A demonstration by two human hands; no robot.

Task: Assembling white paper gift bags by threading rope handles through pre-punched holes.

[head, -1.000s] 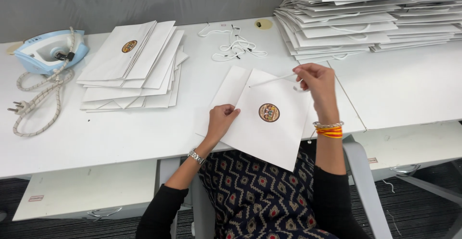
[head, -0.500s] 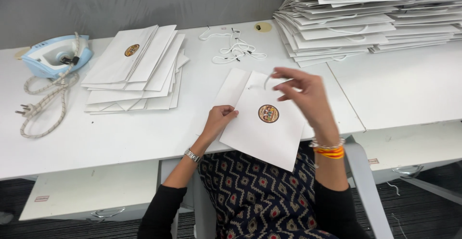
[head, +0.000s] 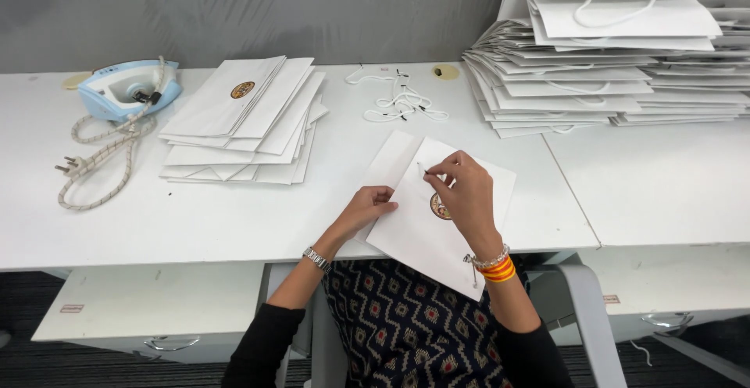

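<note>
- paper bag [head: 414, 224], flat, white and smooth with a round gold seal, lies at the near table edge, its long axis running near-right to far-left.
- right hand [head: 465, 193] rests on it, fingertips pinching a thin white cord at the bag's far end.
- left hand [head: 367, 204] presses the bag's left edge, fingers curled.
- loose cords [head: 398, 103] lie farther back.

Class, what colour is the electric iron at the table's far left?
Light blue and white iron, clearest in the head view.
</note>
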